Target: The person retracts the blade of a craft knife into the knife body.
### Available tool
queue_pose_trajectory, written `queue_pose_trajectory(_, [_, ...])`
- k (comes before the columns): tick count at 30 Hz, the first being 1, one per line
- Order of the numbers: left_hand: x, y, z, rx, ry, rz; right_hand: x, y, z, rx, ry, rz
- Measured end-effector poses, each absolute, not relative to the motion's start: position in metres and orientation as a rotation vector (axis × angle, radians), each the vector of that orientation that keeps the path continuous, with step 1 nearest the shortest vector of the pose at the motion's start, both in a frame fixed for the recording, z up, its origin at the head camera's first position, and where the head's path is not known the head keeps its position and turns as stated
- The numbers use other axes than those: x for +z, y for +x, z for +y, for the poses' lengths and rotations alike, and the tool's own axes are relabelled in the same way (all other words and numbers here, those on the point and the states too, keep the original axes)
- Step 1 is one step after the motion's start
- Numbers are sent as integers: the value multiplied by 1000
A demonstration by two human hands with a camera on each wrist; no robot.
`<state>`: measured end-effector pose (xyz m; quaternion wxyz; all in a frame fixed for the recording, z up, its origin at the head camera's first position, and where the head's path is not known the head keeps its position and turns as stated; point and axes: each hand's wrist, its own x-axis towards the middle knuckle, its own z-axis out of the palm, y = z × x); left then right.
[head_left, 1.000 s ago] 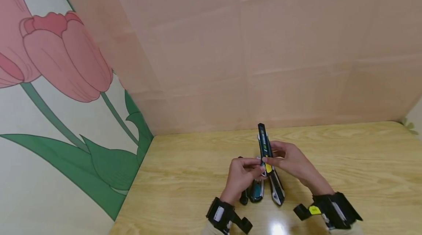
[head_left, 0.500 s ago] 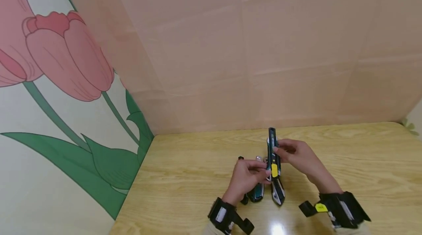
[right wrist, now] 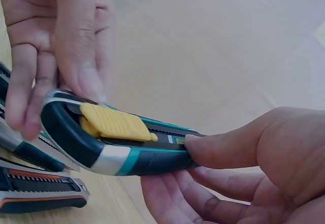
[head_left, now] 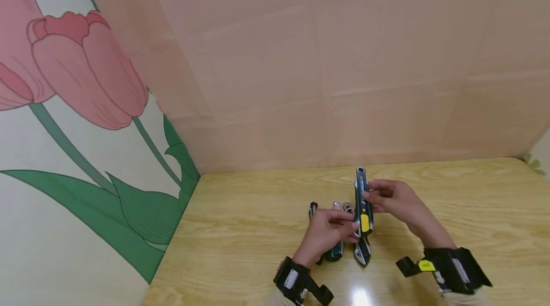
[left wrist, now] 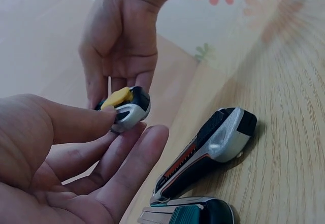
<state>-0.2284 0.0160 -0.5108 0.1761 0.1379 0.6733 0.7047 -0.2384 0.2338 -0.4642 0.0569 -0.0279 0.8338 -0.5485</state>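
Utility knife [head_left: 363, 203] w/ yellow slider [right wrist: 114, 122] held above wooden table [head_left: 472, 201], between both hands, front end pointing away toward pink back wall [head_left: 343, 58]. Right hand [head_left: 393, 201] grips fwd part of body — thumb on top, fingers curled underneath, seen close in right wrist view. Left hand [head_left: 328, 229] at rear end: thumb tip on or just beside yellow slider, other fingers fairly straight under butt, pinching it lightly. Hands close together, joined only via knife. Teal and black body w/ silver band near butt; blade not visible.

On table just below held knife: second utility knife w/ silver butt and orange stripe [left wrist: 208, 150], lying flat. Beside it, to left, teal-handled knife [left wrist: 188, 215] — partly hidden under left hand in head view. Further left, slim black tool [head_left: 312, 210], end poking out past left hand; type unclear. Small silvery object [head_left: 337, 206] just behind left fingers, too small to tell.

Left side: wall panel w/ big pink tulip and green leaves [head_left: 86, 72]. Black wrist-mounted cam units on both forearms.
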Motion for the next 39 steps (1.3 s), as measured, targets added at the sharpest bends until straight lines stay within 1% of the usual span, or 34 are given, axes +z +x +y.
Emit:
queue_pose_trajectory(5, [-513,-231,15,2003,412,1896,-467,-238,245,-1600,-107,2555])
queue_pose_trajectory(16, [-509,-235,7,2030,342,1933,-481,-243,269,-1358,-56,2472])
queue_pose_trajectory(29, [-503,-240,-1,2078,333,1930,-509,-253,270,-1271,17,2481])
queue_pose_trajectory(39, [-504,-243,-5,2077,341,1938,-508,-253,259,-1255,48,2486])
